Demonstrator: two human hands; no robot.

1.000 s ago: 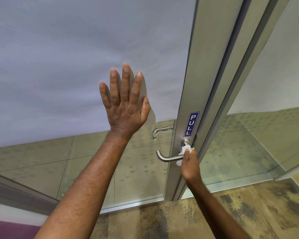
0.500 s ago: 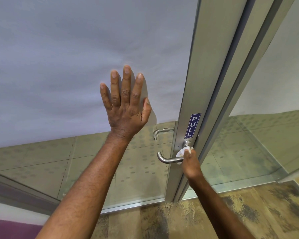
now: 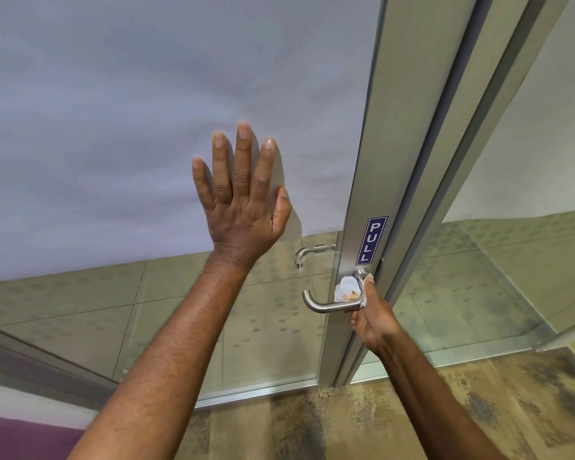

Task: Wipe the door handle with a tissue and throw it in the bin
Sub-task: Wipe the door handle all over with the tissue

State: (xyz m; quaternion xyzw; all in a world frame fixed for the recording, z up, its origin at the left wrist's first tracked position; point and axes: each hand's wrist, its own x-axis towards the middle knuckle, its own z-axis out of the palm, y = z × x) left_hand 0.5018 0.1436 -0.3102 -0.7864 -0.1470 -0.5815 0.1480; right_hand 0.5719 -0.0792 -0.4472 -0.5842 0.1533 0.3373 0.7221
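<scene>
The left hand (image 3: 243, 207) lay flat against the frosted glass door panel (image 3: 113, 127), fingers spread apart, holding nothing. The right hand (image 3: 372, 318) had its fingers clamped on a crumpled white tissue (image 3: 346, 288), pressed around the steel lever handle (image 3: 326, 305) near its pivot, below the blue PULL sign (image 3: 371, 240).

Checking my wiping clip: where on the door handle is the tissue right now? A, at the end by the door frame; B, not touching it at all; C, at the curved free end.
A: the right hand presses the tissue around the door handle near its pivot beside the frame.
</scene>
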